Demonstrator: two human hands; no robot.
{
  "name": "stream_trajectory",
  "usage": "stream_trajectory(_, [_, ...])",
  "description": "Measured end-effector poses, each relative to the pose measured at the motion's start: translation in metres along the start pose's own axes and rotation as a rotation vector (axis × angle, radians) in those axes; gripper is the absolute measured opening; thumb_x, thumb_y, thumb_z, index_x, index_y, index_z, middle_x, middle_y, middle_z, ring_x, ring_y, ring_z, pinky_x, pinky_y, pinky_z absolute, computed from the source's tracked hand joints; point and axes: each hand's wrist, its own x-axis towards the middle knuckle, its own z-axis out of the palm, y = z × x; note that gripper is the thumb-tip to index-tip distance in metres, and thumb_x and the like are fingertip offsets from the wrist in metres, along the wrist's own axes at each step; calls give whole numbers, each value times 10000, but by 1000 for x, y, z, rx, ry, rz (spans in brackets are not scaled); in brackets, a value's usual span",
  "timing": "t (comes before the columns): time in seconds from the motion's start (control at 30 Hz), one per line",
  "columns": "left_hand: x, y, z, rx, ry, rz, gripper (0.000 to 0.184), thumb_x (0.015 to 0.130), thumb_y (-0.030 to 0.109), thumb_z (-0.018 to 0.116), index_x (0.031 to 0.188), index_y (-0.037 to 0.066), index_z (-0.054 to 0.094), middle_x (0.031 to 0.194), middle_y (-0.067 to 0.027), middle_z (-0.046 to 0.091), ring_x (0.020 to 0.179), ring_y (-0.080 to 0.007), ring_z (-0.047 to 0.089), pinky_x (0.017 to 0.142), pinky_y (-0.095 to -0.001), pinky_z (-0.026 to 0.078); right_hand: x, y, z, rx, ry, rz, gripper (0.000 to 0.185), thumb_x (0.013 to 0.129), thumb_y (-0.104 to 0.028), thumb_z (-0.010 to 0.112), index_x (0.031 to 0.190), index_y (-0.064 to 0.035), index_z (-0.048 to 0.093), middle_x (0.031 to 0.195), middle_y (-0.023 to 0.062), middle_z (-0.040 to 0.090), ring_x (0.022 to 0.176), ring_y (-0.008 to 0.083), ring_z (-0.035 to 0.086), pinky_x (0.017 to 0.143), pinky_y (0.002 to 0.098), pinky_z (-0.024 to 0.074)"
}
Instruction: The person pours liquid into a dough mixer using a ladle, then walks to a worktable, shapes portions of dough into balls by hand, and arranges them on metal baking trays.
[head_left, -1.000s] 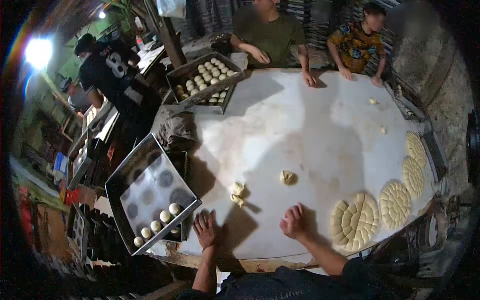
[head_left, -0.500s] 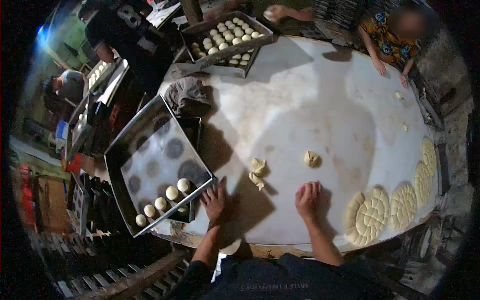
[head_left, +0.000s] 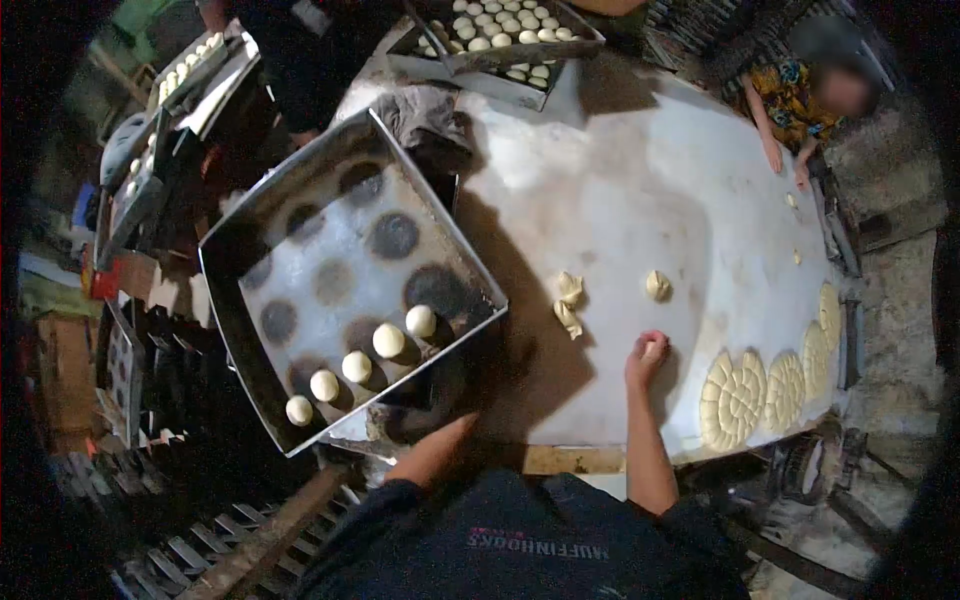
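We are facing worktop (head_left: 590, 230), tray (head_left: 320, 250) overlapping left edge. Scored dough rounds (head_left: 734, 400) are lining right edge. Left hand is hiding near tray; state we cannot tell. Right hand (head_left: 648, 359) we are holding narrow near front edge, contents unclear; beyond it, 3 dough lumps (head_left: 657, 286) are lying. Inside tray, 5 dough balls (head_left: 357, 366) are sitting.

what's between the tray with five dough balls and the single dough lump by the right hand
Two crumpled dough pieces lie between them on the table, as the head view shows.
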Motion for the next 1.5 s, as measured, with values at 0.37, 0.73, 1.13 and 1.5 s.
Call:
stream_trajectory(0.37, [-18,-22,3,-172,9,129,513,805,408,566,1207,115,437,1122,-182,451,1019,-350,434,847,-508,360,21,-202,-88,267,-951,224,222,899,-223,552,901,-7,599,881,105,616,833,219,606,782,367,499])
stream_trajectory(0.73, [-62,-66,-8,-392,270,86,376,791,296,595,1075,63,518,958,-158,518,863,-313,501,751,-447,415,-19,-316,25,205,-623,-851,250,754,-130,693,966,-18,621,1019,167,621,1013,333,586,1014,491,380])
stream_trajectory(1.13, [-36,14,-6,-494,593,403,231,774,175,628,931,7,605,778,-131,592,693,-272,574,646,-379,476,-28,-12,-195,44,-42,-120,184,773,-75,660,932,-7,599,976,125,622,947,290,586,848,376,465])
stream_trajectory(1.5, [20,338,157,-341,-123,531,545,831,415,653,1202,32,539,1128,-180,541,1069,-349,486,993,-455,332,37,305,-329,-168,52,390,290,855,-244,578,1032,-14,593,1017,214,574,1028,371,502,916,479,353])
